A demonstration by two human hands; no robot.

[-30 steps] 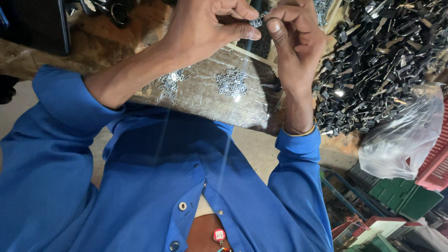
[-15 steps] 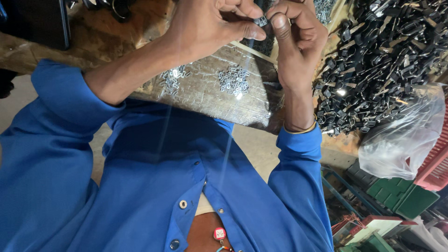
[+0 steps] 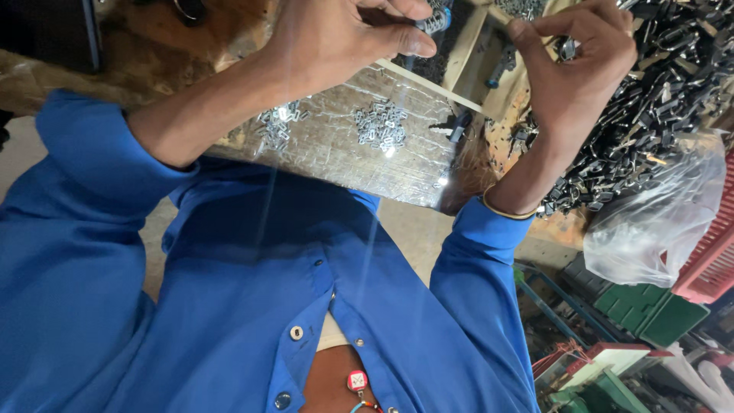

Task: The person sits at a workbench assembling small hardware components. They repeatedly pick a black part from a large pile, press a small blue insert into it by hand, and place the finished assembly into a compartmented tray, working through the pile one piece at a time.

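Top centre of frame: left hand (image 3: 344,38), fingers pressed together, pinching small silvery metal part (image 3: 434,21). Upper right: right hand (image 3: 573,69), fingers curled, pinching small dark clip (image 3: 567,50). Below, between wrists: clear sheet (image 3: 336,153) strewn with tiny metal pieces (image 3: 380,126). Far right: heap of dark clips (image 3: 673,99), plastic bag (image 3: 650,222).
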